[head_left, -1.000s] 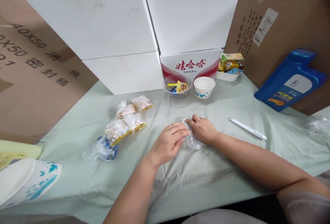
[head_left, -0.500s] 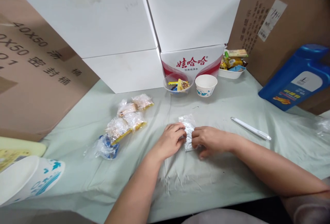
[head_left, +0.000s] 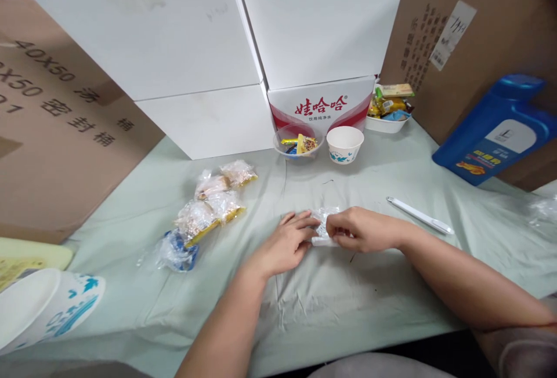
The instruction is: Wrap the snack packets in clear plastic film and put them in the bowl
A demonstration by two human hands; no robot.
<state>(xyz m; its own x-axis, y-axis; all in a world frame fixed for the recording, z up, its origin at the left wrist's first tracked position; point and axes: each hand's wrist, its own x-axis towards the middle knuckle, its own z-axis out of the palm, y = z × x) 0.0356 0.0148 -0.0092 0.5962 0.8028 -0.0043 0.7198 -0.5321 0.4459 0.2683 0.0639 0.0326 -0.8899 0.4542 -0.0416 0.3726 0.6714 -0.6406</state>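
Observation:
A crinkled clear plastic bag (head_left: 322, 214) lies on the cloth between my hands, with its near edge turned up in a pale fold. My left hand (head_left: 289, 243) rests at its left side, fingers stretched out and fingertips touching the plastic. Fingers curled, my right hand (head_left: 364, 230) grips the right part of the fold and covers some of the bag. To the left sit several clear-wrapped snack packets (head_left: 196, 218) with yellow edges, and a blue wrapped one (head_left: 179, 250). A white utility knife (head_left: 420, 215) lies beyond my right forearm.
At the back stand a clear bowl (head_left: 278, 145) with snacks, a paper bowl (head_left: 345, 149) and a white tray (head_left: 387, 125) of snacks before white boxes (head_left: 209, 123). A blue bottle (head_left: 491, 134) leans at the right. A paper tub (head_left: 65, 308) lies tilted at the near left.
The bag's near edge has been folded or rolled away from me, so it looks shorter. My right hand has closed on the fold, and my left fingers have straightened.

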